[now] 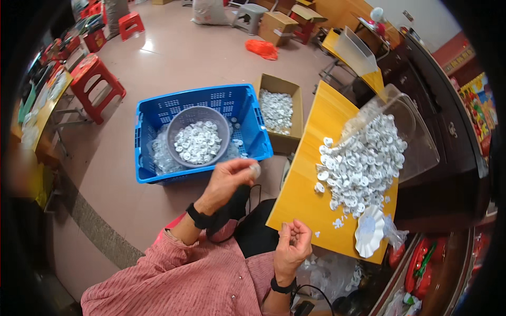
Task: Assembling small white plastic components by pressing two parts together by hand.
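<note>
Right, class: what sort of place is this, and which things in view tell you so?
Probably a small workshop for hand assembly or sorting. A heap of small white parts covers the yellow table, a blue crate holds a grey bowl of them, and a cardboard box holds more.

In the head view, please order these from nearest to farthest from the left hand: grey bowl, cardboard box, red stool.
1. Grey bowl, in the blue crate, just beyond the left hand.
2. Cardboard box, right of the crate.
3. Red stool, far left on the floor.
</note>
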`<state>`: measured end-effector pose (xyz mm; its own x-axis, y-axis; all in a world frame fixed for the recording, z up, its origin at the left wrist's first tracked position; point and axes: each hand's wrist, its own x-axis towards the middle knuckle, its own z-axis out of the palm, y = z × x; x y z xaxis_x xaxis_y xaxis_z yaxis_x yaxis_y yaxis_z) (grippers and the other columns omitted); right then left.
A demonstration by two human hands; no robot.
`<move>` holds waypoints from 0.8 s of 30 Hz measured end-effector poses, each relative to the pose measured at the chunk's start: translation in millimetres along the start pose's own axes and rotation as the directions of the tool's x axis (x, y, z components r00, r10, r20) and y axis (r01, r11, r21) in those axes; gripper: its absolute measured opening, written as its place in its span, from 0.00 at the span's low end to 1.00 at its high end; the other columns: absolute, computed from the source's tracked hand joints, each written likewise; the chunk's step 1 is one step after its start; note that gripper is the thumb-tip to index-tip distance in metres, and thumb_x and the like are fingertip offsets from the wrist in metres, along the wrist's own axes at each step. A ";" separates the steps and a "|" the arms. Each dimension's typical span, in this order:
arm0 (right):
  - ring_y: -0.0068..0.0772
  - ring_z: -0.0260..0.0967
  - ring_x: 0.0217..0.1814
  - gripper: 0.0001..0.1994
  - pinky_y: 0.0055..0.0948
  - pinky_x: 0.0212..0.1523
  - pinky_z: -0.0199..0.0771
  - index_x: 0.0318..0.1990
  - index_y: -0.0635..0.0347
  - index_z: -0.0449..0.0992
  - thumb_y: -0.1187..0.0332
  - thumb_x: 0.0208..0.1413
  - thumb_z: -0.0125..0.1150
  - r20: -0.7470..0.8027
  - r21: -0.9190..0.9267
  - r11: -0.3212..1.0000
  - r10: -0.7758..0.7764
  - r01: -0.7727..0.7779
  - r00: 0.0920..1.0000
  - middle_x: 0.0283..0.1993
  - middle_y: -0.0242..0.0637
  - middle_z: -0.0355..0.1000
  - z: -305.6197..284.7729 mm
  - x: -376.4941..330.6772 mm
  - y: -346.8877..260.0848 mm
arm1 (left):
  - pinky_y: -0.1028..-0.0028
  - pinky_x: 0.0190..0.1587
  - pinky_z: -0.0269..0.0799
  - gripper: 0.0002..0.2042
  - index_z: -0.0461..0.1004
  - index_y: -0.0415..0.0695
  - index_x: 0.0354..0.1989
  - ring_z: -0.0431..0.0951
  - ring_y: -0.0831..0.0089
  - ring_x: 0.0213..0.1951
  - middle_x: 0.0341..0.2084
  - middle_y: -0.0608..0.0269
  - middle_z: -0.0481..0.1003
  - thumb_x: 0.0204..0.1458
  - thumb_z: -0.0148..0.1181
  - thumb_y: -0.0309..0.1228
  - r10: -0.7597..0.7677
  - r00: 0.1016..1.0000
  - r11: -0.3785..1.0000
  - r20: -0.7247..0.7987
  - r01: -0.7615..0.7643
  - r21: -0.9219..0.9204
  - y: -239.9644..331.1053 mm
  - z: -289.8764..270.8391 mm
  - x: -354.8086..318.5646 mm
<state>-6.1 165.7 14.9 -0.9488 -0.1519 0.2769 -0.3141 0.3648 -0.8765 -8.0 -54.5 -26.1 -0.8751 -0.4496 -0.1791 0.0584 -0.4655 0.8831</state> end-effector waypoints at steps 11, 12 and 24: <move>0.25 0.71 0.28 0.09 0.23 0.29 0.72 0.43 0.68 0.75 0.75 0.57 0.65 0.027 -0.091 0.996 0.004 -0.001 1.000 0.31 0.37 0.74 -7.0 29.7 13.7 | 0.75 0.38 0.79 0.11 0.77 0.35 0.42 0.81 0.74 0.35 0.36 0.57 0.79 0.61 0.60 0.33 -0.053 0.998 0.995 -0.016 0.051 -0.088 32.4 -33.7 -15.3; 0.24 0.70 0.28 0.09 0.23 0.29 0.72 0.43 0.69 0.75 0.74 0.58 0.65 -0.031 0.013 0.998 0.056 -0.056 0.998 0.31 0.36 0.73 -9.8 35.5 14.2 | 0.75 0.37 0.79 0.11 0.78 0.37 0.41 0.82 0.74 0.33 0.34 0.57 0.80 0.62 0.58 0.33 -0.091 0.981 0.996 0.170 0.090 0.013 47.3 -13.0 -34.2; 0.19 0.68 0.29 0.08 0.19 0.30 0.70 0.44 0.69 0.74 0.75 0.60 0.63 -0.013 0.201 0.979 -0.042 0.043 0.999 0.33 0.33 0.72 -0.3 57.5 -37.3 | 0.78 0.38 0.78 0.11 0.76 0.37 0.45 0.79 0.77 0.33 0.34 0.63 0.79 0.64 0.52 0.32 -0.535 0.201 0.807 0.820 0.410 0.426 -69.8 85.0 -105.8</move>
<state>-48.9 143.7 63.7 -0.9353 -0.1550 0.3182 -0.3421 0.1653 -0.9250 39.6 90.4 -31.9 -0.6014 0.7841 -0.1532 -0.5161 -0.2349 0.8237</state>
